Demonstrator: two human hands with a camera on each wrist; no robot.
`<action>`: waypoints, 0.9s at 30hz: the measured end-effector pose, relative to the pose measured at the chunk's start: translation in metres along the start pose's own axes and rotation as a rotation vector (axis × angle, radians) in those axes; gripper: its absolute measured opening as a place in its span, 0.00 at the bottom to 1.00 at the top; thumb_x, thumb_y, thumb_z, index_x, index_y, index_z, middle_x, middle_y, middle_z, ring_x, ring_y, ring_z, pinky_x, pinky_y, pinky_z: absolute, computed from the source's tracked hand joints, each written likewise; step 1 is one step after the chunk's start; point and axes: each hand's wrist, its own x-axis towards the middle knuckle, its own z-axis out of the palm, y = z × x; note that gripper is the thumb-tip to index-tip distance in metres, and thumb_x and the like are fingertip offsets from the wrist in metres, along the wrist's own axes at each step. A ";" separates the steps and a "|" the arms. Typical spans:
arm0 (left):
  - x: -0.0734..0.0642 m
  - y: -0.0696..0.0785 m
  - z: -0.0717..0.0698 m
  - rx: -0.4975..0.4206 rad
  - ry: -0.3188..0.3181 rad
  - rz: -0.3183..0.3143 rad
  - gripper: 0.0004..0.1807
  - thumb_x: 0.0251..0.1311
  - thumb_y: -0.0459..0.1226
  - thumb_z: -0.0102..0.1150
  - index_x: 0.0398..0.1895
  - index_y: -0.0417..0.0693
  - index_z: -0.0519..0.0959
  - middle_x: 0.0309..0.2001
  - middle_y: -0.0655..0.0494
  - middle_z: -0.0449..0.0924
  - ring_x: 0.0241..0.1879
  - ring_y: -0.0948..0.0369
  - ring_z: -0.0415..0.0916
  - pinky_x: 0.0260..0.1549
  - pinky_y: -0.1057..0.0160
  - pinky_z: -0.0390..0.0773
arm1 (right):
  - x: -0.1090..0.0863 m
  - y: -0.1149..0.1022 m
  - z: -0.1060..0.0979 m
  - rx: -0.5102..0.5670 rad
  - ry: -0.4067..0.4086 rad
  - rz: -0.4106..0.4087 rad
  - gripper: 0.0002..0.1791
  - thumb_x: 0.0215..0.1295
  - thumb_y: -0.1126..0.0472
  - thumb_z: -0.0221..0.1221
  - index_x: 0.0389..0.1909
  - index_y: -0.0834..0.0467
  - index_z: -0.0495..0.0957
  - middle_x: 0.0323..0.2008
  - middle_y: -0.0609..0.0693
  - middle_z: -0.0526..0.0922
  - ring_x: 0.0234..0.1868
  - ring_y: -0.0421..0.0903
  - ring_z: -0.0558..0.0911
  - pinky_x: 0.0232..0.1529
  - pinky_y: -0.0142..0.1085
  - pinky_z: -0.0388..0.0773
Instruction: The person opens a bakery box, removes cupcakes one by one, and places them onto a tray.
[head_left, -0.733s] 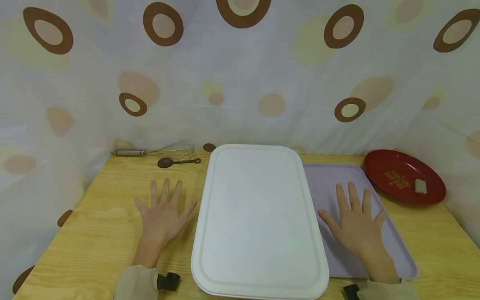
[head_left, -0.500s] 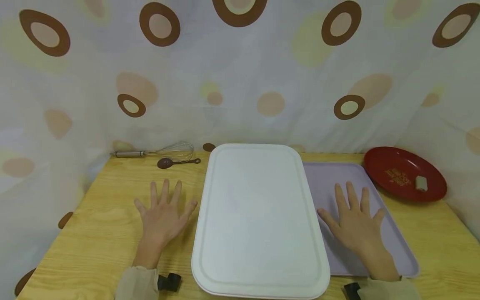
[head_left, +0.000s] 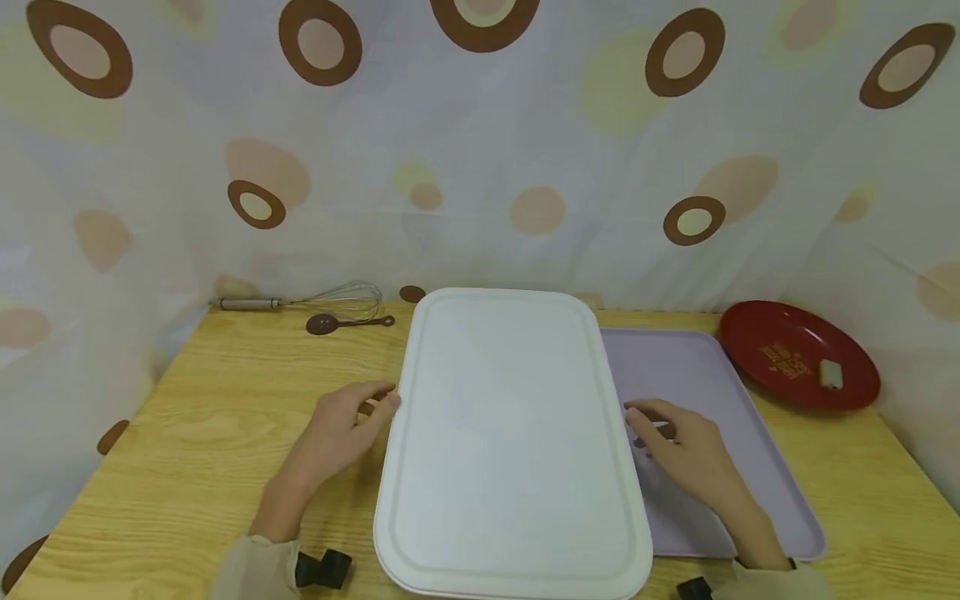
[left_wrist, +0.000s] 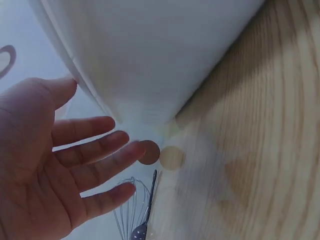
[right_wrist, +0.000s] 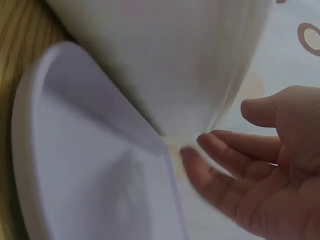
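A white box [left_wrist: 150, 50] with a flat, round-cornered white lid [head_left: 510, 442] stands before me. My left hand [head_left: 330, 442] is at the lid's left edge, its thumb tip right at the rim and its fingers loosely bent alongside. On the opposite side my right hand [head_left: 693, 458] hovers over a lavender tray [head_left: 667, 358], fingertips close to the lid's right edge. In the right wrist view its thumb [right_wrist: 260, 112] stands apart from the lightly bent fingers, and nothing lies between them. The box's contents are hidden under the lid.
At the back left lie a wire whisk [head_left: 330, 302] and a brown perforated spoon [head_left: 322, 324]. A red oval plate [head_left: 765, 342] with a small pale block [head_left: 831, 374] leans over the tray's far right corner. A patterned curtain [head_left: 480, 167] closes off the back.
Both hands have lifted from lying flat with spread fingers and turned inward to the lid's two sides, fingers now bent. The head view has shifted slightly.
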 end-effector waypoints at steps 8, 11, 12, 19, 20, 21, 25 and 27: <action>-0.001 0.002 -0.001 -0.185 -0.014 -0.018 0.23 0.68 0.44 0.55 0.59 0.37 0.75 0.46 0.48 0.81 0.37 0.60 0.81 0.31 0.64 0.78 | 0.001 -0.002 0.004 0.392 -0.068 0.123 0.22 0.69 0.61 0.56 0.57 0.74 0.72 0.39 0.60 0.80 0.27 0.42 0.81 0.29 0.38 0.83; -0.001 0.003 -0.001 -0.249 -0.021 -0.023 0.23 0.67 0.42 0.56 0.59 0.36 0.74 0.44 0.47 0.81 0.32 0.57 0.81 0.23 0.66 0.74 | 0.002 -0.001 0.003 0.452 -0.085 0.153 0.24 0.69 0.61 0.57 0.58 0.74 0.70 0.39 0.58 0.79 0.29 0.42 0.82 0.32 0.37 0.83; 0.000 0.003 -0.001 -0.268 -0.021 -0.022 0.23 0.67 0.41 0.56 0.60 0.35 0.74 0.44 0.47 0.81 0.31 0.57 0.80 0.21 0.67 0.73 | 0.003 -0.001 0.003 0.459 -0.088 0.155 0.25 0.69 0.60 0.57 0.58 0.75 0.69 0.39 0.58 0.79 0.29 0.42 0.82 0.32 0.37 0.83; 0.001 0.004 0.000 -0.335 -0.013 -0.006 0.22 0.66 0.39 0.56 0.59 0.34 0.75 0.40 0.47 0.79 0.27 0.55 0.79 0.17 0.68 0.66 | 0.002 -0.003 0.001 0.480 -0.102 0.154 0.27 0.69 0.60 0.58 0.60 0.75 0.68 0.43 0.59 0.79 0.31 0.41 0.82 0.33 0.37 0.83; 0.001 0.005 0.000 -0.337 -0.010 -0.006 0.21 0.66 0.39 0.56 0.58 0.35 0.75 0.39 0.47 0.79 0.27 0.53 0.79 0.17 0.69 0.66 | 0.001 -0.003 0.000 0.485 -0.105 0.158 0.27 0.69 0.60 0.58 0.60 0.75 0.68 0.43 0.59 0.78 0.31 0.41 0.82 0.33 0.36 0.83; 0.001 0.005 0.000 -0.340 -0.009 -0.006 0.21 0.66 0.38 0.56 0.58 0.35 0.75 0.38 0.47 0.79 0.27 0.52 0.79 0.18 0.69 0.66 | 0.001 -0.003 0.000 0.489 -0.108 0.161 0.27 0.69 0.60 0.57 0.60 0.75 0.68 0.43 0.58 0.78 0.31 0.41 0.82 0.34 0.36 0.83; 0.000 0.005 0.001 -0.352 0.000 -0.007 0.20 0.66 0.37 0.57 0.57 0.34 0.76 0.38 0.47 0.79 0.29 0.55 0.80 0.22 0.68 0.71 | 0.001 -0.004 -0.002 0.503 -0.147 0.150 0.27 0.69 0.61 0.56 0.62 0.76 0.65 0.44 0.58 0.76 0.33 0.41 0.81 0.34 0.36 0.82; 0.000 0.005 0.001 -0.359 0.001 -0.007 0.20 0.66 0.37 0.56 0.57 0.34 0.76 0.38 0.46 0.79 0.29 0.58 0.80 0.25 0.66 0.75 | 0.001 -0.005 -0.003 0.502 -0.168 0.127 0.27 0.70 0.62 0.55 0.62 0.76 0.63 0.45 0.60 0.75 0.34 0.41 0.81 0.35 0.37 0.82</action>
